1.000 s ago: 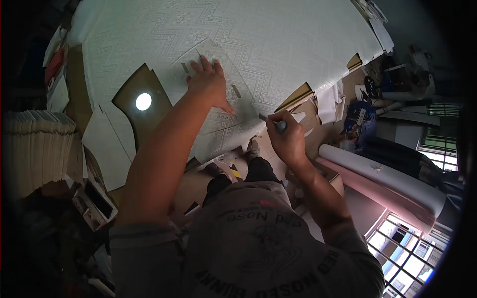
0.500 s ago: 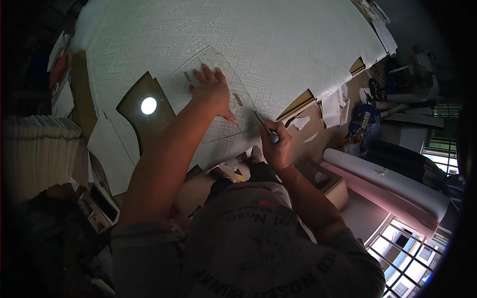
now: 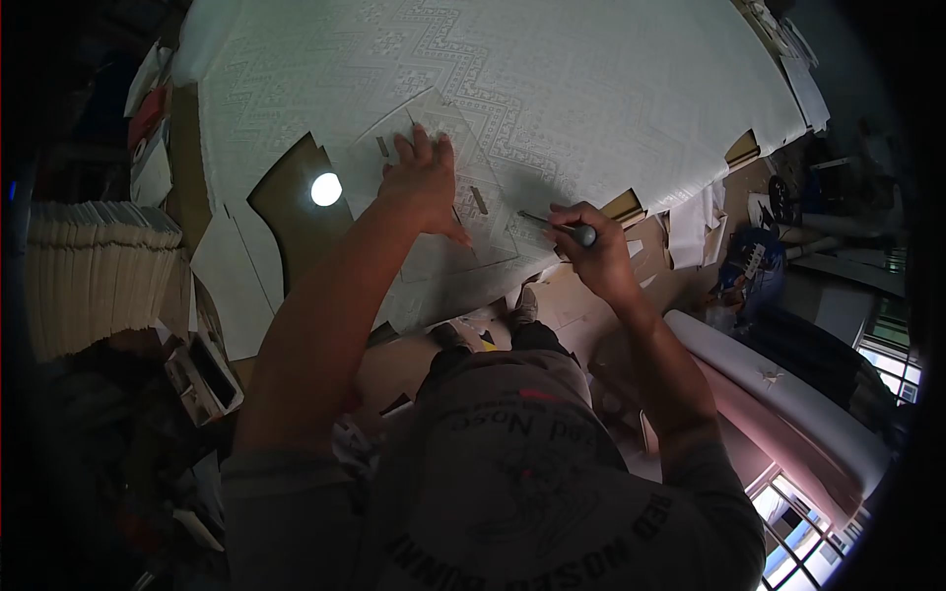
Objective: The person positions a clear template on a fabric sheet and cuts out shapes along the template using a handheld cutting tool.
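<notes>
My left hand (image 3: 424, 187) lies with fingers spread on a clear, angular template (image 3: 491, 231), which rests on a pale sheet of embossed patterned material (image 3: 572, 89). Two small brownish strips show on the template. Right of its edge, my right hand (image 3: 597, 254) grips an awl-like tool (image 3: 583, 234) with a rounded dark handle and a thin metal shaft. The shaft points left, its tip close to the template's right edge; whether it touches the sheet I cannot tell. Left of my left forearm lies a curved brown template (image 3: 286, 212) with a bright light spot on it.
A tall stack of pale sheets (image 3: 99, 276) stands at the left. White cut pieces (image 3: 229, 281) lie beside the brown template. Large rolls of material (image 3: 778, 394) lean at the right. Brown board edges (image 3: 624, 207) show at the sheet's near right edge.
My right hand has moved right and away from the template's edge with the tool, whose shaft now lies more level. My left hand stays spread on the template. The whole view has shifted slightly.
</notes>
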`<state>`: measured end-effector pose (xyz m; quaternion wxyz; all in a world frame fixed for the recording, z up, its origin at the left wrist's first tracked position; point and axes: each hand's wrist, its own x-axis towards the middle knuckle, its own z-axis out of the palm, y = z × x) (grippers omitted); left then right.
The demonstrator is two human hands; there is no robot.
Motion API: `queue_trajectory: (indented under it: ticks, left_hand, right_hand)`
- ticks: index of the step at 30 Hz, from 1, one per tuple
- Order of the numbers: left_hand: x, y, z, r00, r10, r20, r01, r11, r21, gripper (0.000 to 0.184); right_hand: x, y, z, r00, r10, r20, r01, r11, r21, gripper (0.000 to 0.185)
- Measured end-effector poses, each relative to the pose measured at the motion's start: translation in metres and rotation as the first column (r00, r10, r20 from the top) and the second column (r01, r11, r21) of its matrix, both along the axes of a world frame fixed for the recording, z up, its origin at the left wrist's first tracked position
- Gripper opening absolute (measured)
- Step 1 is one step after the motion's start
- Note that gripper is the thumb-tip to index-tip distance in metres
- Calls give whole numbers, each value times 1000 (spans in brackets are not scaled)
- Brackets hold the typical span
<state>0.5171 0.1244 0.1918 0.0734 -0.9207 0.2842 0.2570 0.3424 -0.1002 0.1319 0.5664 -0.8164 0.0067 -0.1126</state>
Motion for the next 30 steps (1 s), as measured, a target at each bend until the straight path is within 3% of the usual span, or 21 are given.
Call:
queue_trajectory:
  ticks: [1, 2, 4, 5, 7, 10, 17, 19, 23, 25, 26, 28, 30]
  left_hand:
    - [0, 0, 2, 1000, 6, 1, -6, 1000, 6, 161]
    - [-1, 0, 4, 1000, 4, 2, -4, 1000, -5, 159]
    - [-2, 0, 6, 1000, 11, 1, -11, 1000, -5, 158]
    - [-2, 0, 6, 1000, 11, 3, -11, 1000, -13, 157]
    - [-3, 0, 6, 1000, 17, 3, -17, 1000, -10, 156]
    - [-3, 0, 5, 999, 43, 1, -43, 999, -22, 154]
    - [-4, -3, 9, 997, 77, -17, -77, 997, -1, 155]
    - [-4, -4, 10, 996, 86, -18, -85, 996, 12, 155]
    - [-5, -2, 8, 997, 79, -11, -79, 997, -12, 154]
    - [-4, -1, 7, 997, 73, -9, -73, 997, -23, 153]
    - [-5, -2, 9, 997, 72, -19, -72, 997, -20, 153]
    - [-4, -3, 10, 997, 75, -29, -75, 997, -10, 152]
    - [-4, -3, 9, 997, 75, -31, -76, 997, -26, 152]
  right_hand:
    - [7, -2, 33, 942, 33, -333, 9, 992, 124, 19]
    - [13, -8, 38, 942, 42, -334, 2, 991, 132, 19]
    - [31, -23, 39, 914, 252, -318, -255, 966, 33, 20]
    - [38, -27, 39, 911, 262, -318, -262, 964, 43, 20]
    - [50, -33, 39, 883, 447, -139, -457, 888, -46, 19]
    - [65, -38, 44, 802, 551, -231, -564, 826, 14, 17]
    - [83, -47, 49, 729, 620, -292, -646, 763, 7, 13]
    - [88, -50, 44, 725, 661, -196, -680, 732, -45, 13]
    - [95, -48, 50, 697, 697, -169, -716, 689, -113, 14]
    - [97, -46, 51, 655, 701, -282, -753, 634, -175, 15]
    - [94, -46, 37, 651, 706, -278, -756, 635, -160, 15]
    - [88, -48, 7, 716, 695, -72, -695, 719, 23, 14]
    - [86, -52, 0, 714, 698, -52, -696, 716, 52, 15]
